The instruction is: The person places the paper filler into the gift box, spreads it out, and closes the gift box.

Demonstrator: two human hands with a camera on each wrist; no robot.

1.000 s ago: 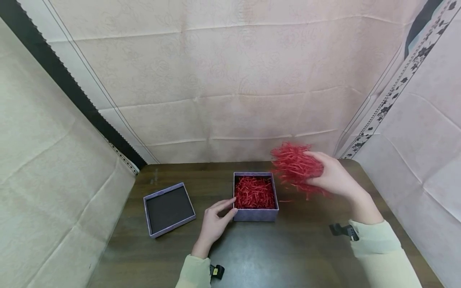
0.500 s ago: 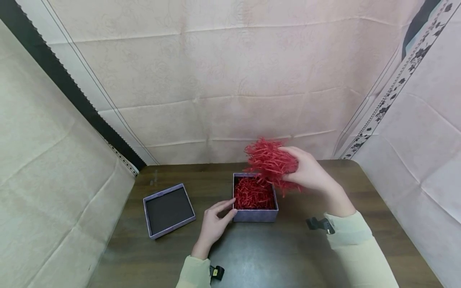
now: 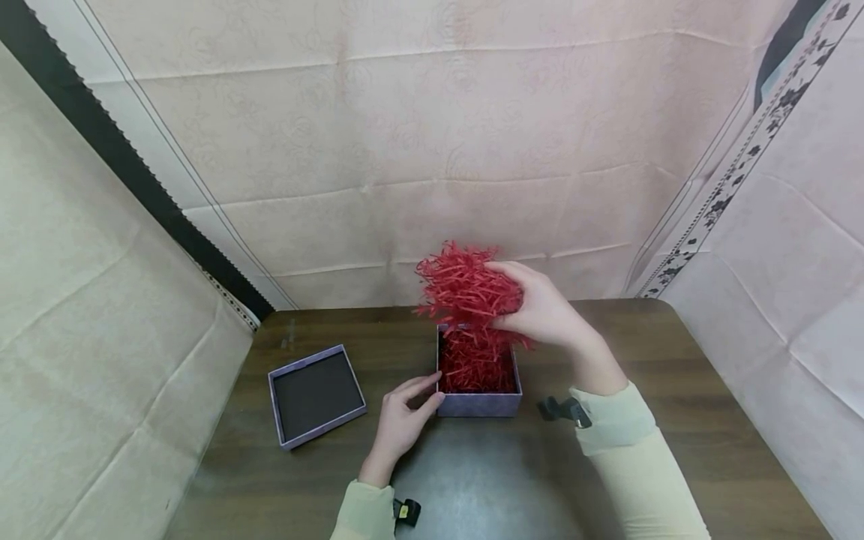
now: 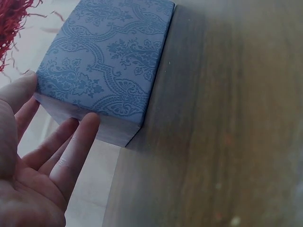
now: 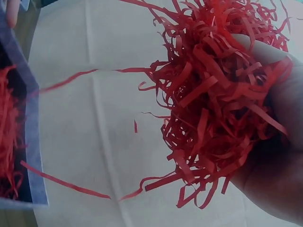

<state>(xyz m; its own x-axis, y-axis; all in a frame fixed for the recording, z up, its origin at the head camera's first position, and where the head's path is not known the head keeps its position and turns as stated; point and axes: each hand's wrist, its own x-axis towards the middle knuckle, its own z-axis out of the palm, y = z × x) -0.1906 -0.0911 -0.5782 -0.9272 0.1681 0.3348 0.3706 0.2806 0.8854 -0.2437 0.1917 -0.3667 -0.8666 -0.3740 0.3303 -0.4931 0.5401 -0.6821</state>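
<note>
My right hand (image 3: 536,304) grips a loose bundle of red shredded paper (image 3: 466,289) above a purple-blue box (image 3: 479,405). In the right wrist view, thumb and fingers press into the bundle (image 5: 213,109), with stray strands trailing toward the box wall (image 5: 34,142). More red shred (image 3: 475,367) lies inside the box. My left hand (image 3: 398,427) touches the box's left side, thumb near the front corner. The left wrist view shows its fairly straight fingers (image 4: 78,151) against the side wall, beside the damask-patterned front (image 4: 104,56).
The box's lid (image 3: 317,397), dark inside, lies upturned on the wooden table (image 3: 486,480) to the left. Pale cloth (image 3: 439,150) hangs behind the table and along both sides.
My right hand has carried the shredded paper left and slightly upward, from beside the box to over it. My left hand stays at the box's left side.
</note>
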